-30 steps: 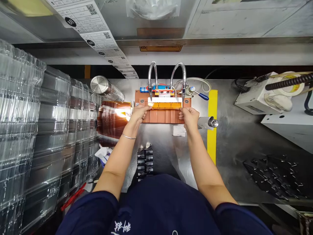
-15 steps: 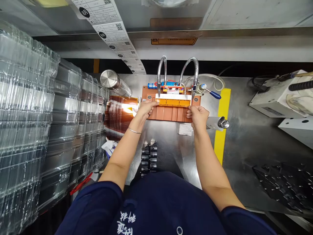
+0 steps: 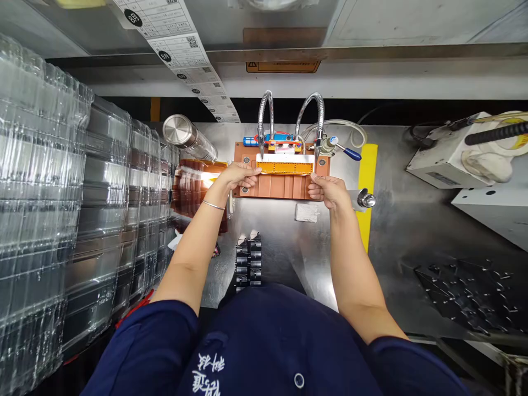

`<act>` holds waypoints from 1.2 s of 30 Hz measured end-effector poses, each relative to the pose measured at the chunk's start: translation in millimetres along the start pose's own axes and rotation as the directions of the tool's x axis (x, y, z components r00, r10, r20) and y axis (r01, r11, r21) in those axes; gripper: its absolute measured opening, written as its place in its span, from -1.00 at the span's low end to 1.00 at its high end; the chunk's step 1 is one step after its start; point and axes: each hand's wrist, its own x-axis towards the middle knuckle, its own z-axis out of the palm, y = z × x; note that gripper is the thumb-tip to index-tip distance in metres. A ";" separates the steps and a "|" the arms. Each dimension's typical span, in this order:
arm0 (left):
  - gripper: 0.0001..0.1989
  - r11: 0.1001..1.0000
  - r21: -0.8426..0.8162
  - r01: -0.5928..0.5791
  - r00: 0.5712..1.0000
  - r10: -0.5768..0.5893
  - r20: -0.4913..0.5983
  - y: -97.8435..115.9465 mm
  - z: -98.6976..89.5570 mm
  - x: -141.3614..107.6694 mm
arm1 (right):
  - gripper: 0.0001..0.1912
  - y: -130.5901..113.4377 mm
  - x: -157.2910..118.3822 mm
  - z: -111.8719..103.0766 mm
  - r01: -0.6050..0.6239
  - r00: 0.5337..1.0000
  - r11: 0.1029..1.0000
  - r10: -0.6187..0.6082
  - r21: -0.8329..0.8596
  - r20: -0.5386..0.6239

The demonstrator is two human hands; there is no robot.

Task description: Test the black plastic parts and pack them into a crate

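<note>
"Where are we finding the orange strip [image 3: 284, 167]?"

"We're seeing it running lengthwise along the near side of a white bar [image 3: 284, 158], over the brown fixture [image 3: 297, 187]. We aren't managing to tell whether it's touching the fixture."

"And what are we making of the hands?"

"We're watching the left hand [image 3: 242, 176] pinching the strip's left end between thumb and finger, while the right hand [image 3: 329, 190] is pinching the right end, its other fingers curling under."

"What are we noticing behind the strip?"

"Two flexible metal hoses, the left one [image 3: 261, 118] and the right one [image 3: 320, 115], are arching over and pointing their nozzles down near its ends. A blue lever [image 3: 352, 153] is sticking out on the right."

"And around the worktop [image 3: 289, 247]?"

"We're seeing a steel flask [image 3: 192, 138] leaning beside a glossy amber roll [image 3: 192, 190] on the left. A pale block [image 3: 306, 213] is lying just in front of the fixture, black parts [image 3: 248, 261] are standing in rows nearer the person, and a yellow stripe [image 3: 365, 231] is running down the right."
</note>
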 end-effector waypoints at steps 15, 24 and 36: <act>-0.94 0.962 -0.224 -0.156 0.977 0.117 -0.177 -77.6 -4.2 -65.3 | -0.45 211.2 -147.9 42.1 0.290 0.918 0.806 -0.082 -0.515 0.388; -0.77 0.455 0.634 -0.625 0.387 0.886 -0.255 -97.6 31.7 -81.4 | -0.58 64.9 -85.8 38.6 0.659 0.418 -0.106 -0.772 -0.745 0.479; -0.71 -0.014 0.894 -0.448 0.416 0.882 0.222 -63.4 34.6 6.0 | -0.49 3.6 -0.4 -29.1 0.363 0.509 -0.113 -0.807 -0.925 0.298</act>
